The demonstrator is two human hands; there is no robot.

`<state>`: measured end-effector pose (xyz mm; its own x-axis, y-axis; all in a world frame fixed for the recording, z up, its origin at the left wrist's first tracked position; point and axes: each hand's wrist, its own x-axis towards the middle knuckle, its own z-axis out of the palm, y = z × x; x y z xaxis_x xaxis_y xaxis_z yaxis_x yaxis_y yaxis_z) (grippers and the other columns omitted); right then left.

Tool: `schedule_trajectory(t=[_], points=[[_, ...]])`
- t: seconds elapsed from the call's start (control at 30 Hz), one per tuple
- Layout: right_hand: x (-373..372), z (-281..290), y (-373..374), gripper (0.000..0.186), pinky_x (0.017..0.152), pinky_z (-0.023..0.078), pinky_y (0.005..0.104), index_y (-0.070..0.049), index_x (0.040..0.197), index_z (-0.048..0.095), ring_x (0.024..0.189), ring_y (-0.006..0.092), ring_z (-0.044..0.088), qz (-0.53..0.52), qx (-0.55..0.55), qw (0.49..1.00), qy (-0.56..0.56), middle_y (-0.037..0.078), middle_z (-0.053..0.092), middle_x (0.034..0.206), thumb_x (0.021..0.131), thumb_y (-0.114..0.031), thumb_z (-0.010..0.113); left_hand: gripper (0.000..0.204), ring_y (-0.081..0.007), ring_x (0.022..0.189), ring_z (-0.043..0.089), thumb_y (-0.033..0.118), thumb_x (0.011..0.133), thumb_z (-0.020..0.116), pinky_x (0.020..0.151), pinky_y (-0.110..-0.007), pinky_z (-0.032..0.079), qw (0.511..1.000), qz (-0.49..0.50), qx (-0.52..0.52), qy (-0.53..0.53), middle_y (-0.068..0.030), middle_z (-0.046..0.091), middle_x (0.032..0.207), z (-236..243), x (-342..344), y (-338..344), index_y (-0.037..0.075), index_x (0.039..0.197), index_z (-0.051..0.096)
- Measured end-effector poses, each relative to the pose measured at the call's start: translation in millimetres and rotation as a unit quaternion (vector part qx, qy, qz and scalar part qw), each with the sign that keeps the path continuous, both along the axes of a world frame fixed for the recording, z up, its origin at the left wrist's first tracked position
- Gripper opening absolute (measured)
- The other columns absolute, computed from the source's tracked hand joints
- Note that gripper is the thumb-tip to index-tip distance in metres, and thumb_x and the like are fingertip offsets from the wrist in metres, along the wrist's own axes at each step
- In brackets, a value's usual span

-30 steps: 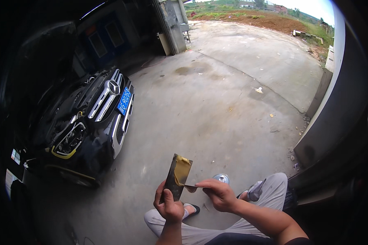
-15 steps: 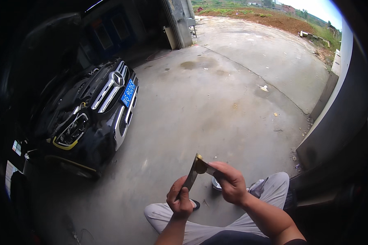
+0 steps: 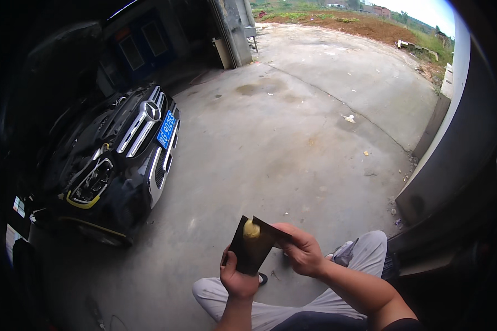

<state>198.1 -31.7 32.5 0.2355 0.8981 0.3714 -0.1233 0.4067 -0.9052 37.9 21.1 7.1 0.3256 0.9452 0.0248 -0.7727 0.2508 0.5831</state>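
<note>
My left hand [image 3: 238, 278] grips a dark flat rectangular plate [image 3: 250, 248] by its lower end and holds it upright above my knees. A blob of yellow paste [image 3: 251, 229] sits near the plate's top edge. My right hand [image 3: 301, 251] holds a second dark flat blade [image 3: 270, 227] against that top edge, right beside the paste. Both forearms come in from the lower edge. I sit low with grey trousers [image 3: 364, 252] and a dark shoe showing under my hands.
A detached black car front bumper with grille and blue plate [image 3: 119, 160] lies on the concrete floor [image 3: 270, 132] to my left. A grey wall and dark doorway [image 3: 453, 165] stand at my right. Beyond, a concrete yard and a building corner [image 3: 237, 27].
The plate has turned from edge-on to face me, with paste now gathered at its top. My right hand has moved the blade up to the plate's top edge.
</note>
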Motion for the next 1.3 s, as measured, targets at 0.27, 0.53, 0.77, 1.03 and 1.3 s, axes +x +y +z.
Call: schedule_trajectory(t=[0.27,0.53,0.77,1.03,1.3], points=[[52.8,38.3,20.8,0.023,0.091,0.047,0.0301,-0.002,0.119,0.05,0.098,0.0152,0.06,0.004,0.007,0.97,0.243,0.007,0.061,0.105,0.1,-0.014,0.047,0.044,-0.029,0.124,0.052,0.024,0.098,0.049,0.108,-0.043,0.037,0.994,-0.058,-0.075,-0.045,-0.014,0.054,0.135,-5.4,-13.9,-2.1,-0.001,0.134,0.048],[29.5,-73.1,6.7,0.021,0.09,0.042,0.0273,-0.003,0.115,0.054,0.099,0.0093,0.054,0.055,-0.2,0.972,0.11,0.002,0.06,0.104,0.099,-0.015,0.05,0.039,-0.0294,0.123,0.052,0.021,0.099,0.046,0.108,-0.044,0.035,0.997,0.002,-0.082,0.012,-0.0137,0.056,0.132,7.6,-1.0,-1.4,-0.003,0.129,0.05],[40.5,-43.0,-8.9,0.023,0.103,0.041,0.0473,-0.005,0.107,0.057,0.111,0.0278,0.055,0.199,-0.13,0.852,0.466,0.011,0.058,0.116,0.099,-0.02,0.042,0.04,-0.0276,0.122,0.052,0.023,0.099,0.046,0.108,-0.042,0.036,0.995,0.023,-0.096,0.005,-0.0128,0.056,0.131,5.8,-9.6,-7.8,-0.002,0.13,0.05],[31.7,-34.8,-28.1,0.022,0.111,0.031,0.0508,-0.006,0.105,0.058,0.126,0.0335,0.047,0.273,-0.036,0.801,0.532,0.012,0.058,0.119,0.099,-0.021,0.043,0.042,-0.0277,0.123,0.051,0.025,0.099,0.047,0.108,-0.041,0.035,0.991,-0.003,-0.133,-0.02,-0.0119,0.055,0.133,4.6,-9.1,-11.5,0.0,0.132,0.049],[25.4,-1.4,-21.4,0.017,0.089,0.045,0.0432,-0.005,0.102,0.051,0.089,0.0243,0.056,0.066,-0.103,0.908,0.401,0.009,0.053,0.093,0.099,-0.02,0.043,0.044,-0.0292,0.124,0.051,0.026,0.098,0.047,0.108,-0.042,0.035,0.996,-0.003,-0.089,-0.005,-0.0131,0.055,0.133,21.0,-2.9,-19.4,-0.001,0.133,0.048]])
